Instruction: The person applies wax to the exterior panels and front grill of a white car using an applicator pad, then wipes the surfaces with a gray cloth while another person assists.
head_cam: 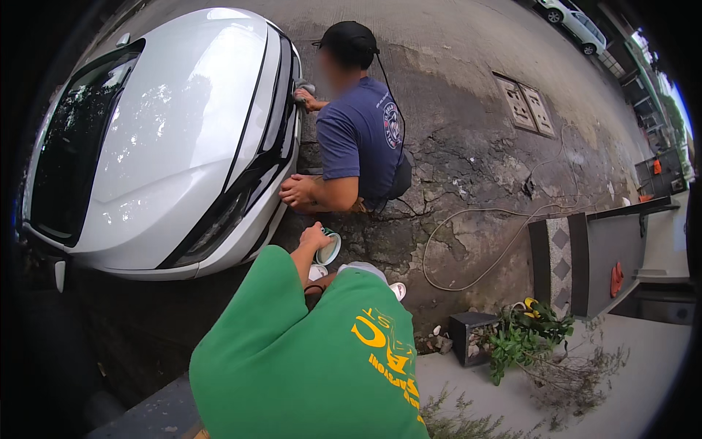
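My left hand (316,236) grips a round tub (328,249) with a pale rim and green on its outside. It hangs just in front of my legs, and its inside looks pale; I cannot tell what it contains. My right hand is out of view. To the left stands a white car (181,110), its headlight (216,228) close to my left hand. A co-worker in a blue T-shirt (356,131) is low down at the car's front. One hand of that person presses a grey cloth (303,90) against the front; the other rests near the bumper.
A thin hose (433,247) loops over the cracked concrete ground (439,186) to the right. Beyond it lies a metal-framed ground cover (525,104). A dark planter box (469,337) with a leafy plant (518,345) stands by a tiled pillar (559,263). Another white car (578,27) is parked far off.
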### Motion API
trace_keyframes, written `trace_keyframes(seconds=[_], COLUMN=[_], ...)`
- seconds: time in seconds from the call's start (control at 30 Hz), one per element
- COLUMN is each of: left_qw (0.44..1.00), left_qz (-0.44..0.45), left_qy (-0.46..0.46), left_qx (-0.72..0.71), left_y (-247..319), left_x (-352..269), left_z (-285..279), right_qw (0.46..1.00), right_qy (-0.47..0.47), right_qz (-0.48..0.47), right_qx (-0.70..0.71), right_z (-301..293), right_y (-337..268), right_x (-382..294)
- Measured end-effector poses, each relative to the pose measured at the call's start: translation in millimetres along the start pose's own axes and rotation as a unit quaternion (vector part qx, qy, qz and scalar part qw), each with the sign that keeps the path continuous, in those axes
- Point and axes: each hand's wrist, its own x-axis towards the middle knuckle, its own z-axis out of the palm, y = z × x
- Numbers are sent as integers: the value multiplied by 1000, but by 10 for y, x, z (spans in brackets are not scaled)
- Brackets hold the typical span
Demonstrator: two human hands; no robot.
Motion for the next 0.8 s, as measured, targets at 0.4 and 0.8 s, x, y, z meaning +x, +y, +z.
trace_keyframes(seconds=[0.4, 0.8], left_qw=[980, 987], left_qz=[-47, 87], left_qy=[-164, -6], left_qx=[104, -134], left_y=[2330, 5500], left_x=[107, 1258], left_z=[1412, 1184], right_qw=[946, 972], right_qy=[115, 0], right_qz=[-278, -70], right_qx=[-117, -223], right_z=[-2474, -2444], right_y=[-3705, -5183], right_x=[2685, 3748])
